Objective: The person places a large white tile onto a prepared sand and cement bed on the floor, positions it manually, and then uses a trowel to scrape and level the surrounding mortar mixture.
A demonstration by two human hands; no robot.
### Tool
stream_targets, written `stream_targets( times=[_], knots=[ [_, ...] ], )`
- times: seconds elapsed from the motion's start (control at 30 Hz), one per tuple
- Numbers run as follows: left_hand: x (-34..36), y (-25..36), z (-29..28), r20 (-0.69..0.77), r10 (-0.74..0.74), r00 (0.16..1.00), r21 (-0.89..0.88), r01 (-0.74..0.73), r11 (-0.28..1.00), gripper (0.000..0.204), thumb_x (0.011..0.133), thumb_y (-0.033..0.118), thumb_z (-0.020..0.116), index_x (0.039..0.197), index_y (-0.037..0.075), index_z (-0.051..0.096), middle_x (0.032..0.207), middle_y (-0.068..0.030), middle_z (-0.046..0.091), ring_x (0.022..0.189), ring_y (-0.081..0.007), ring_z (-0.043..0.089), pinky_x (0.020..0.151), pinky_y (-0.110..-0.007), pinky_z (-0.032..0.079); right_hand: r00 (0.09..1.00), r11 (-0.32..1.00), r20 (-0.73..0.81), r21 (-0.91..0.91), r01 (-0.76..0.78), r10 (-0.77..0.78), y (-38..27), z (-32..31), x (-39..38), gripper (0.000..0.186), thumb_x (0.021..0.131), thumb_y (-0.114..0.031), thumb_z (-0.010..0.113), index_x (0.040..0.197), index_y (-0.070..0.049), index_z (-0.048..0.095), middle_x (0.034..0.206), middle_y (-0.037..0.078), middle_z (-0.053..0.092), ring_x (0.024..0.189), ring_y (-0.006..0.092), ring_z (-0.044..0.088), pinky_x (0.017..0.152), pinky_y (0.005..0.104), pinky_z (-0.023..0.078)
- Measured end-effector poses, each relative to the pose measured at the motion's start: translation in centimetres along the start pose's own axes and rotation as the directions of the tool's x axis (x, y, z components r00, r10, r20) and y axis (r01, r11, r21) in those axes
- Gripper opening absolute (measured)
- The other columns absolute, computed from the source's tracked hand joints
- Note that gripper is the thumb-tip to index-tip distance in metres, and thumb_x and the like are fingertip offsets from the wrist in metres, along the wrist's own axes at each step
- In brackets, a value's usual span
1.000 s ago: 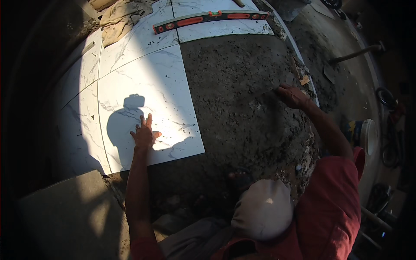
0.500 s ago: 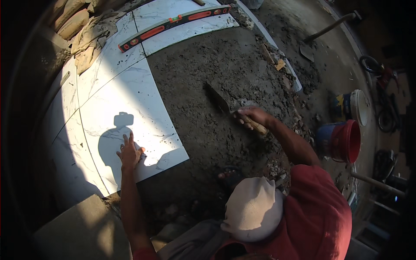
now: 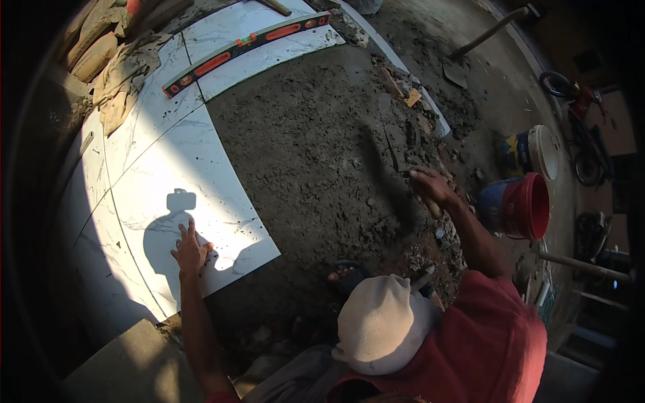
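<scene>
My left hand [image 3: 191,255] rests on a large white marbled tile [image 3: 225,195], fingers spread and holding nothing. The tile's right edge borders a bed of rough grey mortar [image 3: 289,148]. Over the right side of that bed, my right hand [image 3: 433,187] is closed round the wooden handle of a trowel [image 3: 393,148]. Its thin blade shows nearly edge-on and points away from me. A long dark shadow lies on the mortar to the left of the blade, and the blade looks raised off the surface.
A black-and-orange spirit level [image 3: 245,50] lies across the far tiles. Broken rubble [image 3: 403,87] lines the bed's right edge. Beyond it stand a red-and-blue bucket [image 3: 514,207], a white-rimmed bucket [image 3: 531,151] and a shovel [image 3: 487,37]. Sacks [image 3: 94,57] are piled at far left.
My right hand has moved right with the trowel, and the blade has swung from lying toward the left to pointing away. My left hand stays on the tile. The whole view has shifted slightly.
</scene>
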State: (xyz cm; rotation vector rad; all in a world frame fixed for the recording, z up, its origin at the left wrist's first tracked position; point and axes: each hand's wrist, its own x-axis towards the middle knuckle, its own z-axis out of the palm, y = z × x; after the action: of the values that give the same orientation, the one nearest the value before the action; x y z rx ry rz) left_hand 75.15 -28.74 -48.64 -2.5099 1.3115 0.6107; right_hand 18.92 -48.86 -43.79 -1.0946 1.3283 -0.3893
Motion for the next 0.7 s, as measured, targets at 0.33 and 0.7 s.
stream_targets(
  times=[0.33, 0.7],
  knots=[
    [-0.2, -0.5, 0.2, 0.001, -0.046, 0.999, -0.056, 0.046, 0.997, 0.092, 0.075, 0.030, 0.077, 0.150, 0.026, 0.022, 0.155, -0.0151, 0.021, 0.132, -0.0451, 0.036, 0.104, -0.068, 0.023, 0.978, 0.963, -0.197, 0.269, -0.010, 0.065, 2.2, 2.2, 5.9, 0.030, 0.100, -0.032, 0.042, 0.095, -0.004, 0.051, 0.078, 0.006, 0.059, 0.054, 0.0142, 0.056, 0.049, 0.0296, 0.048],
    [0.0, -0.2, 0.4, 0.031, -0.050, 0.998, 0.012, 0.050, 0.999, 0.091, 0.077, 0.039, 0.074, 0.150, 0.026, 0.020, 0.155, -0.0151, 0.021, 0.130, -0.0450, 0.038, 0.104, -0.068, 0.024, 0.969, 0.169, -0.130, -0.981, -0.095, -0.208, 3.1, -8.0, 2.0, 0.032, 0.091, -0.030, 0.056, 0.103, -0.001, 0.054, 0.079, 0.015, 0.061, 0.073, 0.0273, 0.062, 0.067, 0.0409, 0.048]
  ],
)
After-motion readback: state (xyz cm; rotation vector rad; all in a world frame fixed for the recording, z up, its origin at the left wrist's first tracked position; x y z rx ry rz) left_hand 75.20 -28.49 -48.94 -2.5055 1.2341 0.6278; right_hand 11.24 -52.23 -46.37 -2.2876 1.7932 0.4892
